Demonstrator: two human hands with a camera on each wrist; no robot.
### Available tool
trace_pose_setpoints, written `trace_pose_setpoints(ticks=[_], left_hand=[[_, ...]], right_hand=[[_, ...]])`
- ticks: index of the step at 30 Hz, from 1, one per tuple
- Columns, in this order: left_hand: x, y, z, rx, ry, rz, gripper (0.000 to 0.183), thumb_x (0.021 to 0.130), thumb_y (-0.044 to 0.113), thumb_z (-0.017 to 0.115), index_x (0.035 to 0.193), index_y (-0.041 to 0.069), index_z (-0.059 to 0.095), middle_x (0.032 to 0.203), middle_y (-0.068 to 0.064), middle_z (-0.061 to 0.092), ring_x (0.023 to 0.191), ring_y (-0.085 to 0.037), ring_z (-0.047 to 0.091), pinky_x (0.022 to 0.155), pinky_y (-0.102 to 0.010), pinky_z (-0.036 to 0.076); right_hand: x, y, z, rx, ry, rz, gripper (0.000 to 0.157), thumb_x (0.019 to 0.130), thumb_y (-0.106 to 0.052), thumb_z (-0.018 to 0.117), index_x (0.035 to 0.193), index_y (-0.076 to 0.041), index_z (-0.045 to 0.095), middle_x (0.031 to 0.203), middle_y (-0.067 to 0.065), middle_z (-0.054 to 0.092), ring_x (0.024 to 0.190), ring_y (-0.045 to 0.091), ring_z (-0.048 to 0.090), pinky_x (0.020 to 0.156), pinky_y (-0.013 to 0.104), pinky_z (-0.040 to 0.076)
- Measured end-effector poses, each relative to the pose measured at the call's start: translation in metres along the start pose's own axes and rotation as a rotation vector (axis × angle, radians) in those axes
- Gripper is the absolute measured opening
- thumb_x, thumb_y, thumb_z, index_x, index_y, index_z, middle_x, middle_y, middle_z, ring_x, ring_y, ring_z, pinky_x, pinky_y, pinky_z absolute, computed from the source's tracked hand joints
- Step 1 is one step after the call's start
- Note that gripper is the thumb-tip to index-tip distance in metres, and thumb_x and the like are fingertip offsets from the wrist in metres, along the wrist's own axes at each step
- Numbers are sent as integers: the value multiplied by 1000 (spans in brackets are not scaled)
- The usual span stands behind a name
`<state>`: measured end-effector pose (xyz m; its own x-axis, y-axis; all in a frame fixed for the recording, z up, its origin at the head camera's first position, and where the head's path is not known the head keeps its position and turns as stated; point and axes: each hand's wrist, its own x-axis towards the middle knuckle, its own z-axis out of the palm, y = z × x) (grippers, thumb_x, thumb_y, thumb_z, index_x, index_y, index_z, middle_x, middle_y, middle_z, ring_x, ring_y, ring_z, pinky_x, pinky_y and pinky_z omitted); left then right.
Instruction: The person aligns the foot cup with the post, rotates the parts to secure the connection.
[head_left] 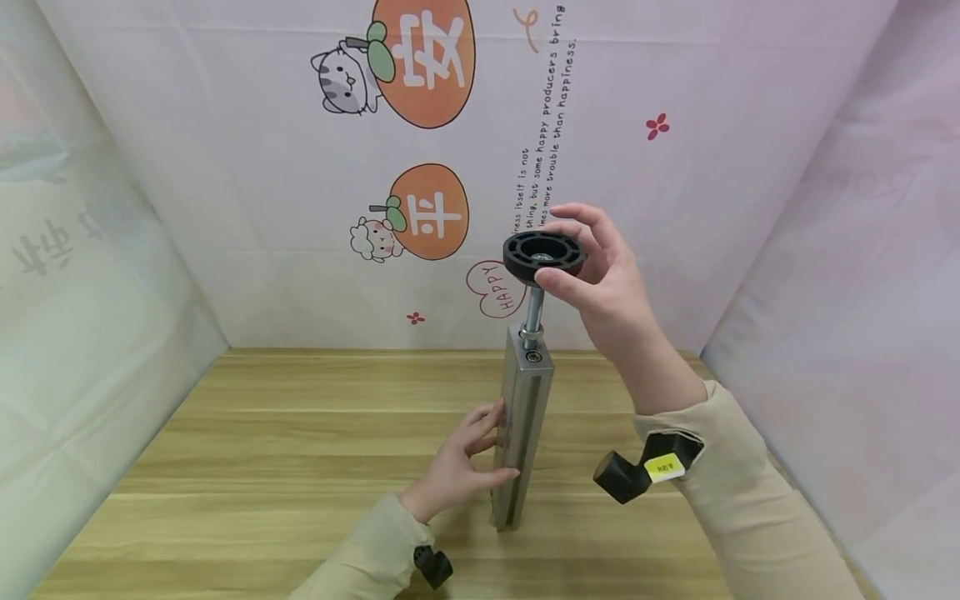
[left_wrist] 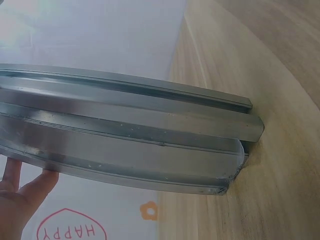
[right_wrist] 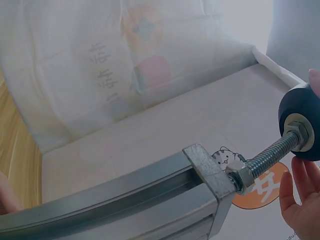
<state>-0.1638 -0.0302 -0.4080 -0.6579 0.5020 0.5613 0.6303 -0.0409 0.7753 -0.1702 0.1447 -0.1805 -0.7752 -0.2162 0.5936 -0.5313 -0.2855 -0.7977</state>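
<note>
The right wrist view cuts off the black foot (right_wrist: 299,106) and metal profile (right_wrist: 152,214).

A black levelling foot (head_left: 525,262) was pinched by the right hand (head_left: 613,287), an upright aluminium profile (head_left: 527,425) by the left hand (head_left: 456,468).

Left hand (head_left: 457,467): low at 6 o'clock, and it's gripping, thumb out to 3, fingers up towards 1!
Right hand (head_left: 611,283): off centre at 3 o'clock, pinching nicely, thumb aimed at 10, fingers arched.
Left arm (head_left: 371,554): sleeved, in from 7.
Right arm (head_left: 750,492): sleeved, slanting up towards 11.
</note>
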Motion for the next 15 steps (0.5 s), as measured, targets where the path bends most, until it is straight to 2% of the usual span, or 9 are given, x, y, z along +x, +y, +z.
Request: trace_pose_setpoints(ticks=[2,5,10,15], left_hand=[[0,0,0,5,-1,9,87,81,0,72,150,21,25,141,-17,37,126,-10,42,99,-46,47],[0,-1,0,10,-1,11,87,80,-1,72,150,21,25,141,-17,37,126,-10,41,99,-46,48],[-1,-3,1,7,-1,5,86,80,-1,72,150,20,25,141,-17,37,126,-9,41,99,-45,48],[-1,-4,1,0,0,2,86,81,0,72,150,19,26,141,-18,37,127,-10,40,98,-45,48]], right_hand=[[-2,-3,4,-55,38,11,50,77,-2,75,118,-19,52,108,0,58,93,14,59,79,20,54],[-4,-7,8,-182,94,12,54,76,13,63,120,-14,50,105,-2,58,90,13,59,77,18,53],[-6,-9,13,-395,181,-64,55,73,10,71,121,-6,49,97,-3,58,89,14,57,78,17,50],[-8,-8,16,-516,259,-123,55,71,3,78,119,-4,51,95,-3,57,88,15,55,76,18,48]])
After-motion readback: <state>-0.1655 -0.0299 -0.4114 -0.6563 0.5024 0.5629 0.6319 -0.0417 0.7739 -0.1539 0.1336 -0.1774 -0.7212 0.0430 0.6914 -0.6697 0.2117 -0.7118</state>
